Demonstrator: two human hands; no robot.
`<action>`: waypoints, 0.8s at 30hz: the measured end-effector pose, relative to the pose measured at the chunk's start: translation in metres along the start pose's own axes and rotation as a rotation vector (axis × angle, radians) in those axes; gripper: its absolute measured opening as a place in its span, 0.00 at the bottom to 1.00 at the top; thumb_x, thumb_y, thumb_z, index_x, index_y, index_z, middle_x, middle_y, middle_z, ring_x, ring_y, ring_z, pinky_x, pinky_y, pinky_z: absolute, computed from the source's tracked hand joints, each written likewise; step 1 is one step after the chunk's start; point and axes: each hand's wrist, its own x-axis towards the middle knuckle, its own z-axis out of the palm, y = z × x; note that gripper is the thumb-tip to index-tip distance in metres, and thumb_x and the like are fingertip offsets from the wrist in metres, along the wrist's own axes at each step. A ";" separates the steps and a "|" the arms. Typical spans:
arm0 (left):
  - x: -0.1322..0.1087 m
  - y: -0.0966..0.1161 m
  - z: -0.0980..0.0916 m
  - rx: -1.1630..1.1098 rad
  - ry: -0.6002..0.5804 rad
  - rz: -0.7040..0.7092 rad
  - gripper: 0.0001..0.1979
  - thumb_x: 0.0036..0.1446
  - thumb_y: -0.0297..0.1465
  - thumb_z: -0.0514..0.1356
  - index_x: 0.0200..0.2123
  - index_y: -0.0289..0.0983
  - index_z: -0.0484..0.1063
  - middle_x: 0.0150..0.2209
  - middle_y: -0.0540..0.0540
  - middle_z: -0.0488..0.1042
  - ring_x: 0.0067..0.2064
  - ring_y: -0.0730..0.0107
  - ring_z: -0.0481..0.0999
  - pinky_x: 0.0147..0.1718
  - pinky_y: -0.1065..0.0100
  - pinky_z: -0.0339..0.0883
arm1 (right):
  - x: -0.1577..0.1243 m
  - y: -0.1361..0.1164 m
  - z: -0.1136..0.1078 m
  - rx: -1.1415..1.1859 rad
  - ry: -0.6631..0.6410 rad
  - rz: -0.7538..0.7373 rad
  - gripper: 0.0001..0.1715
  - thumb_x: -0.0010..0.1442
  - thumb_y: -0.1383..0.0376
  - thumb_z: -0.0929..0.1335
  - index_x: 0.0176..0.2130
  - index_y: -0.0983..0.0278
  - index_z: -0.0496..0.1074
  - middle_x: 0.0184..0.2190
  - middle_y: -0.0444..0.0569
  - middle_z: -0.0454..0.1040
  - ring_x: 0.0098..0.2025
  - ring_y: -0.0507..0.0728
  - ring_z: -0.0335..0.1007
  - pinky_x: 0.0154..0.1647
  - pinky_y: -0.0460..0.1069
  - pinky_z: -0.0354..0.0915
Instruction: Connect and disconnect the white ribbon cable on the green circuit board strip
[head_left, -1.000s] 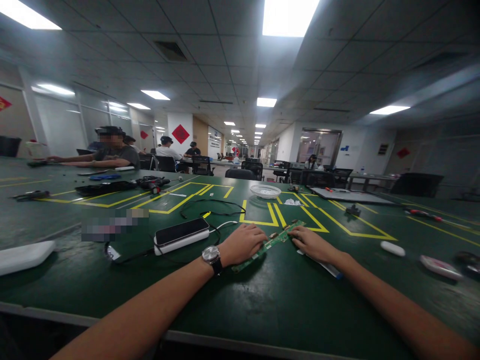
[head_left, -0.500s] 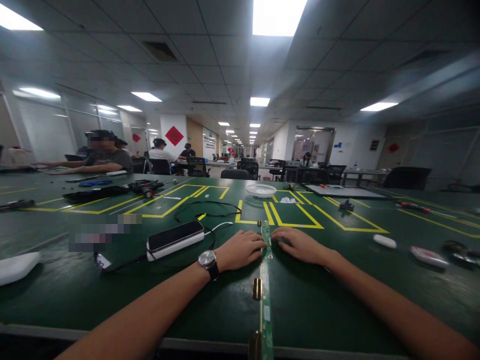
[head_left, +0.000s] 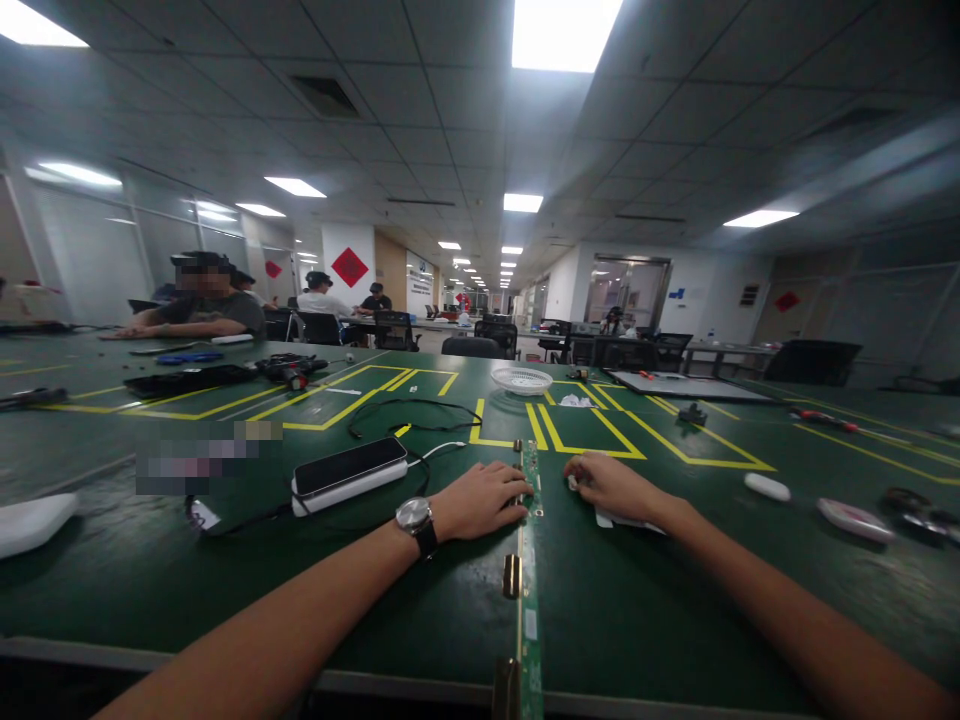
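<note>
With twelve pointing away from the person, the board (head_left: 529, 580) is lying on the green table (head_left: 637, 620), running from twelve down to six and reaching past the near edge. The left hand (head_left: 484, 497) is resting on its far part, fingers loosely bent with tips on the board; whether they are gripping or only pressing, I cannot tell. At three o'clock from it, the right hand (head_left: 611, 490) is curling its fingers in, apparently pinching a white bit (head_left: 572, 482), apart from the board. A white strip (head_left: 611, 521) is lying partly hidden under that hand. By my judgement, the step is steadying the board while handling the white bit; working further would be calling for firm left fingers and a light right pinch.
</note>
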 end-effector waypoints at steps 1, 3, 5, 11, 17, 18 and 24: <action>0.000 0.000 0.001 -0.004 0.000 -0.001 0.19 0.68 0.42 0.50 0.57 0.43 0.67 0.58 0.44 0.68 0.57 0.58 0.67 0.51 0.59 0.63 | 0.001 -0.003 0.002 0.024 0.013 -0.022 0.15 0.58 0.65 0.65 0.45 0.63 0.74 0.39 0.52 0.75 0.41 0.58 0.71 0.41 0.49 0.64; 0.000 0.000 0.002 -0.007 0.002 -0.003 0.18 0.68 0.41 0.51 0.57 0.43 0.67 0.57 0.44 0.69 0.56 0.58 0.67 0.51 0.59 0.63 | 0.004 -0.010 0.007 0.049 0.041 -0.050 0.15 0.59 0.63 0.66 0.45 0.62 0.74 0.39 0.51 0.76 0.39 0.58 0.70 0.40 0.50 0.64; 0.000 0.001 0.002 -0.008 0.007 -0.007 0.18 0.68 0.41 0.51 0.57 0.42 0.67 0.57 0.43 0.69 0.55 0.58 0.68 0.50 0.59 0.63 | 0.006 -0.018 0.012 0.052 0.073 -0.062 0.14 0.59 0.63 0.66 0.46 0.62 0.73 0.39 0.50 0.76 0.39 0.57 0.70 0.40 0.49 0.63; 0.001 0.001 0.003 0.008 0.011 -0.007 0.19 0.68 0.41 0.52 0.58 0.42 0.66 0.56 0.43 0.70 0.55 0.58 0.68 0.50 0.59 0.64 | 0.012 -0.031 0.020 0.021 0.134 -0.061 0.14 0.59 0.64 0.66 0.45 0.62 0.72 0.37 0.49 0.76 0.39 0.57 0.70 0.38 0.48 0.61; 0.001 -0.001 0.006 0.002 0.018 0.002 0.19 0.68 0.41 0.52 0.57 0.42 0.67 0.56 0.43 0.70 0.56 0.58 0.67 0.51 0.58 0.63 | 0.013 -0.033 0.023 0.026 0.149 -0.084 0.15 0.59 0.64 0.66 0.46 0.62 0.72 0.37 0.50 0.76 0.40 0.57 0.70 0.39 0.48 0.61; 0.001 -0.001 0.005 -0.005 0.017 0.004 0.19 0.68 0.41 0.52 0.57 0.42 0.67 0.56 0.43 0.70 0.55 0.58 0.68 0.51 0.59 0.63 | 0.013 -0.033 0.023 0.029 0.151 -0.089 0.14 0.60 0.64 0.66 0.46 0.62 0.72 0.37 0.50 0.76 0.40 0.57 0.70 0.39 0.48 0.61; 0.001 -0.004 0.003 -0.114 -0.024 0.006 0.18 0.68 0.39 0.52 0.57 0.42 0.65 0.58 0.43 0.68 0.57 0.58 0.66 0.53 0.56 0.60 | 0.015 -0.029 0.017 0.065 0.138 -0.195 0.10 0.60 0.64 0.66 0.42 0.64 0.74 0.36 0.50 0.76 0.38 0.56 0.70 0.41 0.50 0.63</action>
